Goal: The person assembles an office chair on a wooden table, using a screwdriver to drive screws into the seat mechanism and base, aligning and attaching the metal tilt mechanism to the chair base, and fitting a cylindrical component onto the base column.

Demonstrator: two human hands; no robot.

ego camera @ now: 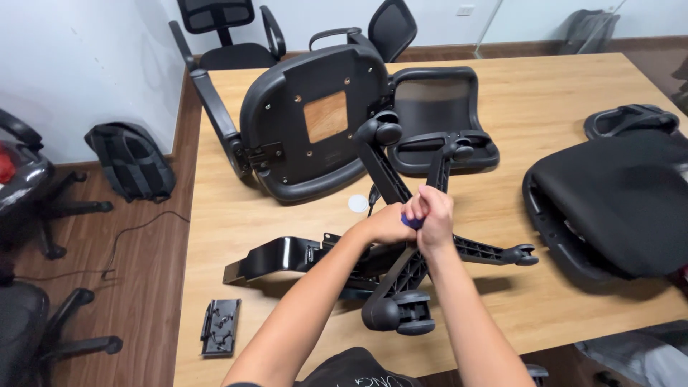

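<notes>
Wooden tabletop (573, 93) | five-star caster base (401, 279) judged rigid, heavy, best gripped at hub | left hand (390, 223), right hand (433, 215) clenched around blue handle (411, 222) above base hub

Bare table (573, 86) lies open at upper right; seat shell (308, 122), star base (416, 251) and cushion (616, 208) crowd the centre and right.

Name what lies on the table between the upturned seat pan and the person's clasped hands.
In the head view, a small white disc lies on bare wood between the seat pan and the hands; the star base's arm crosses alongside.
</notes>
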